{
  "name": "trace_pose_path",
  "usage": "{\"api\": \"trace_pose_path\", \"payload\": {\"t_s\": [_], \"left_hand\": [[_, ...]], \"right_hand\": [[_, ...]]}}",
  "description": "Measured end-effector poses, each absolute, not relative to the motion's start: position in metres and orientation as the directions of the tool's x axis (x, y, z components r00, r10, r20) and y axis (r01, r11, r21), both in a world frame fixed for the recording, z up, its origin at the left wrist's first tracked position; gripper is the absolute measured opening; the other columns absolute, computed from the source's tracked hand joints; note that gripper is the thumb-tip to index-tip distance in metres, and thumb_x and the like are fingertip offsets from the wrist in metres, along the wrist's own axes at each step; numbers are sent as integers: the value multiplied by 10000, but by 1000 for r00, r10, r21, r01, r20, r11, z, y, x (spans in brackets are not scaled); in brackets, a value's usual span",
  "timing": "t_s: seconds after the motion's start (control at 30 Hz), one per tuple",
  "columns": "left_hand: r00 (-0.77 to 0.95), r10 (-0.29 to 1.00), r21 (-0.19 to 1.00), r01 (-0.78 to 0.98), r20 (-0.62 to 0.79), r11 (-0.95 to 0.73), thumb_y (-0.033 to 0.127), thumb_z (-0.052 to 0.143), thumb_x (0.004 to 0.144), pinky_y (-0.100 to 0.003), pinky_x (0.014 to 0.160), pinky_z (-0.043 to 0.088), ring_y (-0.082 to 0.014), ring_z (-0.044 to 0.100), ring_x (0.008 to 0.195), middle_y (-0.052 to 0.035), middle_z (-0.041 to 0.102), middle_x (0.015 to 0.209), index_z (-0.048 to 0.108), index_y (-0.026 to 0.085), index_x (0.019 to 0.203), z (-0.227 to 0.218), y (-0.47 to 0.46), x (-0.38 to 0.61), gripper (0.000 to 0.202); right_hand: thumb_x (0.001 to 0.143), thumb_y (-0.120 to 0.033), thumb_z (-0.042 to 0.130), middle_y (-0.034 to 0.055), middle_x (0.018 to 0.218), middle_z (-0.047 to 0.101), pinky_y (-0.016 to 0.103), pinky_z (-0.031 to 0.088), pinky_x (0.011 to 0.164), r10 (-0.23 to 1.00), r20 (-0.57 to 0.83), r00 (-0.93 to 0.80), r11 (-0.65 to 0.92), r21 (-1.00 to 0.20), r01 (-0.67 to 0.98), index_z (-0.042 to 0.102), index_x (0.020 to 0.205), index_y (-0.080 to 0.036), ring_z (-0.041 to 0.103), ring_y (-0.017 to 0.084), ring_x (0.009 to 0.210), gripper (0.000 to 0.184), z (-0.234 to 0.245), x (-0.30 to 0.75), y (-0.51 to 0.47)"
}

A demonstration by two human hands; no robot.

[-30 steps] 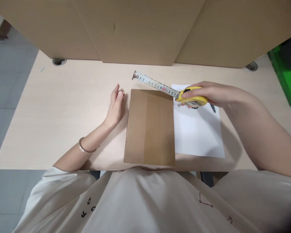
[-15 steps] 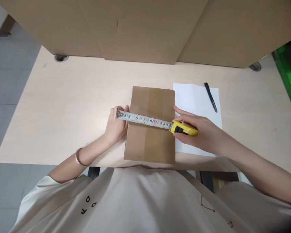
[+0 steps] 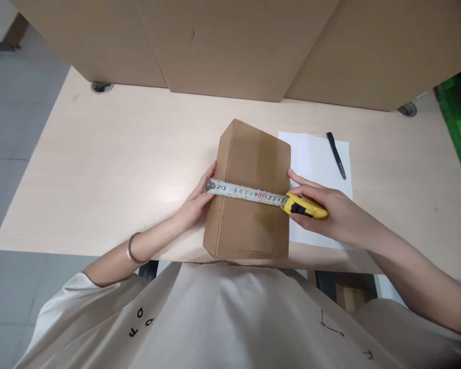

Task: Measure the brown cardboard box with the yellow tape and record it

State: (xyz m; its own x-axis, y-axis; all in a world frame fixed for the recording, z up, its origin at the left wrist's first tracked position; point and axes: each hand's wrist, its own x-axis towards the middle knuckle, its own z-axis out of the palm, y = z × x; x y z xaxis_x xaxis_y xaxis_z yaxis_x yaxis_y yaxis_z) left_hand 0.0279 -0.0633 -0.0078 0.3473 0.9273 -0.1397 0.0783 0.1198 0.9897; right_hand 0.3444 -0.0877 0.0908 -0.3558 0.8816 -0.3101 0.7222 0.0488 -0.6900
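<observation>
A brown cardboard box is tilted, its narrow left side showing. Across its top runs a tape measure's extended blade, worn and numbered, hook end at the left. My right hand is closed around the yellow tape measure case, with a finger reaching to the box's right edge. My left hand grips the box's left side, beside the blade's hook end; some of its fingers are hidden behind the blade and box.
White paper lies under my right hand, with a black pen on it. Tall cardboard panels stand along the back of the pale wooden table. The table's front edge is close to my body.
The box has turned from lying flat to tilted, exposing its left side. Both hands and the tape measure have shifted slightly right with it. The blade's extended length looks about the same.
</observation>
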Motion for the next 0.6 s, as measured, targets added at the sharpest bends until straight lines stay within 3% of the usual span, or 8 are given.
{"api": "trace_pose_path", "payload": {"t_s": [0.07, 0.13, 0.23, 0.3, 0.43, 0.6], "left_hand": [[399, 905, 966, -142, -144, 216, 616, 536, 954, -511, 1218, 514, -284, 452, 1562, -19, 443, 1694, 348, 408, 1603, 5, -69, 40, 707], [425, 891, 923, -254, -163, 290, 618, 583, 902, -531, 1200, 538, -304, 484, 1545, -10, 519, 1639, 395, 400, 1575, 22, -75, 50, 731], [442, 874, 903, -261, -202, 341, 595, 584, 856, -549, 1130, 591, -338, 551, 1483, -33, 629, 1516, 486, 347, 1522, 45, -81, 57, 717], [428, 879, 917, -229, -208, 328, 564, 553, 868, -551, 1111, 602, -337, 565, 1464, -39, 654, 1475, 498, 331, 1516, 56, -84, 57, 690], [421, 896, 968, -128, -143, 215, 534, 485, 958, -564, 1131, 586, -320, 590, 1433, -26, 619, 1521, 379, 373, 1594, 70, -84, 55, 665], [401, 913, 997, 2, -68, 73, 575, 533, 1007, -542, 1112, 595, -325, 605, 1418, 14, 522, 1620, 166, 504, 1652, 79, -82, 57, 745]], "right_hand": [[881, -472, 714, 143, 1570, 570, 425, 570, 939, 884, -311, -350, 3, -743, 669, 714, 1066, -237, 249, 365, 1638, 299, 88, 344, -89], [886, -475, 717, 132, 1614, 526, 415, 585, 911, 878, -332, -344, -74, -805, 589, 722, 1101, -229, 260, 370, 1637, 326, 83, 340, -90], [878, -503, 730, 84, 1733, 345, 393, 608, 859, 860, -375, -347, -198, -870, 451, 737, 1151, -234, 356, 383, 1600, 383, 73, 332, -87], [847, -527, 760, 72, 1739, 332, 395, 603, 919, 849, -383, -363, -235, -890, 391, 754, 1137, -239, 376, 382, 1590, 408, 66, 327, -83], [790, -583, 790, 100, 1659, 475, 429, 551, 1068, 829, -405, -386, -289, -901, 324, 780, 1094, -218, 498, 386, 1507, 475, 54, 317, -71], [740, -553, 813, 115, 1254, 755, 368, 611, 855, 764, -512, -392, -455, -859, 236, 780, 1141, -221, 750, 324, 1109, 522, 46, 321, -65]]}}
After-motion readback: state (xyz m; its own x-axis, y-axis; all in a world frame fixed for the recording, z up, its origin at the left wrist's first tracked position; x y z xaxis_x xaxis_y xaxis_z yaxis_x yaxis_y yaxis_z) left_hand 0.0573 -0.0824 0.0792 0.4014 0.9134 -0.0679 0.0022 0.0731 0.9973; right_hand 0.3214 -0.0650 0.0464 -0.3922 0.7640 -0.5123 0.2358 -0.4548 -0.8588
